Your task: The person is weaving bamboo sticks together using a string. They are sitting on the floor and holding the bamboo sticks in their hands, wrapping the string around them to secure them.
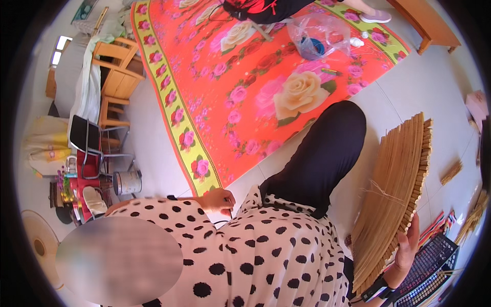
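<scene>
Pale tiled floor (153,153), partly covered by a red floral mat (245,87) with yellow border; wooden chairs (115,77) at left, black plastic crate (429,266) at lower right.

Item: fan-shaped bundle of thin bamboo slats (394,199), held on edge at your right side, above the floor beside your dark trouser leg (322,153). Loose fibres trail across its face.

Right hand (406,245): wrist bent back, fingers wrapped round the lower edge of the bundle, gripping it alone.

Left hand (220,200): drawn in against your spotted blouse (255,250), fingers curled; whether it pinches anything, you cannot tell.

Risk: a one-handed hold at one edge may let the slats splay, slide apart or spill to the floor; the trailing fibres may snag.
</scene>
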Demonstrator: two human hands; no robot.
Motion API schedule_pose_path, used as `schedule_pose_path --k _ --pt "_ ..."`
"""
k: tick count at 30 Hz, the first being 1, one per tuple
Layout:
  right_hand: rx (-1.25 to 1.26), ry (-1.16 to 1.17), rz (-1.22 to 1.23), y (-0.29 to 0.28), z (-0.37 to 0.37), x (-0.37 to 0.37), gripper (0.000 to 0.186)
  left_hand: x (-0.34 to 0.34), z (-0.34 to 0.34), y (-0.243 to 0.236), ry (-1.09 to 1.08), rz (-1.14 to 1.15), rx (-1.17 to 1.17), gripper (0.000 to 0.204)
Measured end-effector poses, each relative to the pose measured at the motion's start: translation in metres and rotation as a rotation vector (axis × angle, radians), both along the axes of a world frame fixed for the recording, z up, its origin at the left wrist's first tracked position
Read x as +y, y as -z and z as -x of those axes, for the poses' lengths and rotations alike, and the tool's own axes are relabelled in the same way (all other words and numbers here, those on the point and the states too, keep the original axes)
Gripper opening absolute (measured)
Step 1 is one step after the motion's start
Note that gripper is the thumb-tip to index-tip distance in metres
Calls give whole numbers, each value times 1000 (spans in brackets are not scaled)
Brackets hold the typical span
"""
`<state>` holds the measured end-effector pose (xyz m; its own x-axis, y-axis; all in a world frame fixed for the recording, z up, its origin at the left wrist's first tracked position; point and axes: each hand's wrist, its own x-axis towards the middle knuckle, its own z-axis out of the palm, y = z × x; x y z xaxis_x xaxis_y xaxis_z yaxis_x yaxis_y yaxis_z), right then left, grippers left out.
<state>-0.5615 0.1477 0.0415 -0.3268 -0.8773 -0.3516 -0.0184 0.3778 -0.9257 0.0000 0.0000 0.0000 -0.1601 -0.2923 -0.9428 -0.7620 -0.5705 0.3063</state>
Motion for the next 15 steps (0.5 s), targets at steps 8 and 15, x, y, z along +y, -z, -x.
schedule_pose_path --k 8,15 --pt "-43 72 11 10 -13 3 102 -11 15 -74 1345 587 56 25" --pt "-66 26 37 -17 -18 -19 90 -57 49 -64 1405 621 157 22"
